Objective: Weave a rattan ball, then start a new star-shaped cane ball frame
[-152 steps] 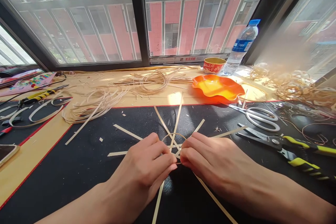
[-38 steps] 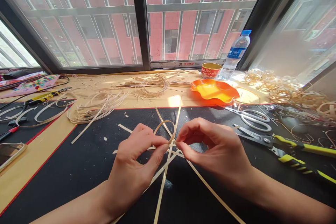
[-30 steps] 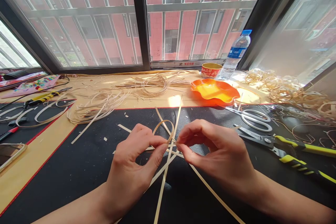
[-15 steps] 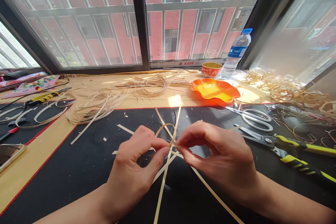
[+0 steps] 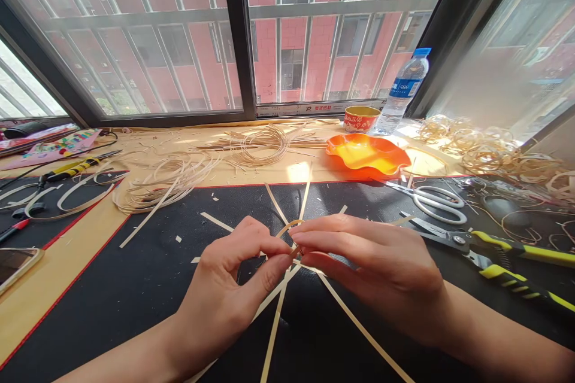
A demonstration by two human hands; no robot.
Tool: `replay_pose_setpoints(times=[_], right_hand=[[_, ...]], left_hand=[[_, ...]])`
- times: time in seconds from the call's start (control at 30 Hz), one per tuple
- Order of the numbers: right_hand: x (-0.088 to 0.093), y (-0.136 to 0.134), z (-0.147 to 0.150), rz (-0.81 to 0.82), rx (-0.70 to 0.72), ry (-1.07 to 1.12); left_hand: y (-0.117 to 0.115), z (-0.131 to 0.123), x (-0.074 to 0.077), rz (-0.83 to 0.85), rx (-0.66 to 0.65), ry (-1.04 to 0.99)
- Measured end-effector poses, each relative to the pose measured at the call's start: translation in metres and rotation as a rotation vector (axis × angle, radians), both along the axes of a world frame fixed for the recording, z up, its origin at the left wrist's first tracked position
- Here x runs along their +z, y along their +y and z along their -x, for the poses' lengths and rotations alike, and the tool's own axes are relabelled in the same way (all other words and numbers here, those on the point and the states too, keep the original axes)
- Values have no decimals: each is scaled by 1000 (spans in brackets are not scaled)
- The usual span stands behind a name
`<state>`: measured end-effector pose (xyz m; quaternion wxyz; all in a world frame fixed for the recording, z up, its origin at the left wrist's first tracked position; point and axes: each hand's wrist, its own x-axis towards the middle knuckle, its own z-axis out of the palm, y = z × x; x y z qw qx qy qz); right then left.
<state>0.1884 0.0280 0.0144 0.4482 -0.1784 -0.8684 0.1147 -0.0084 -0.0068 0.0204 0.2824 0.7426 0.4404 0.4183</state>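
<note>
My left hand [image 5: 238, 275] pinches a thin, pale bamboo-like strip [image 5: 284, 228] between thumb and index finger. The strip curves up into a small loop. At the loop's right side my right hand [image 5: 377, 263] has its thumb and fingertips closed on the same strip, with the fingers laid over part of it. Beneath both hands, several flat pale strips [image 5: 359, 324] cross one another like a star on the black mat [image 5: 135, 305]. Their crossing point is partly hidden by my fingertips.
Pruning shears [image 5: 476, 251] and scissors [image 5: 438, 203] lie at right. Behind stand an orange wavy dish [image 5: 366, 158], a red tin [image 5: 360, 119] and a water bottle [image 5: 403, 96]. Coiled strips [image 5: 166, 182] lie at left, near a phone [image 5: 18, 272].
My right hand's fingers have straightened and moved forward over the loop, covering more of it. The loop looks lower and flatter. My left hand keeps its pinch in nearly the same place.
</note>
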Motion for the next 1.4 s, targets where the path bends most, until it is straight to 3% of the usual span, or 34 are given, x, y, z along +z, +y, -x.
replay_pose_setpoints(times=[0.33, 0.53, 0.7, 0.83, 1.0, 1.2, 1.4], right_hand=[[0, -1, 1, -41, -14, 8], [1, 0, -7, -145, 3, -188], [2, 1, -8, -146, -11, -192], [3, 2, -3, -96, -39, -146], [1, 3, 0, 101, -32, -99], [3, 3, 1, 378, 14, -100], [3, 2, 1, 355, -2, -96]], left_hand=[[2, 0, -1, 36, -4, 28], [3, 0, 4, 116, -53, 26], [4, -1, 5, 135, -58, 30], [3, -1, 3, 121, -67, 22], [3, -1, 1, 69, -95, 42], [3, 0, -4, -152, -139, 168], [0, 2, -5, -254, -156, 254]])
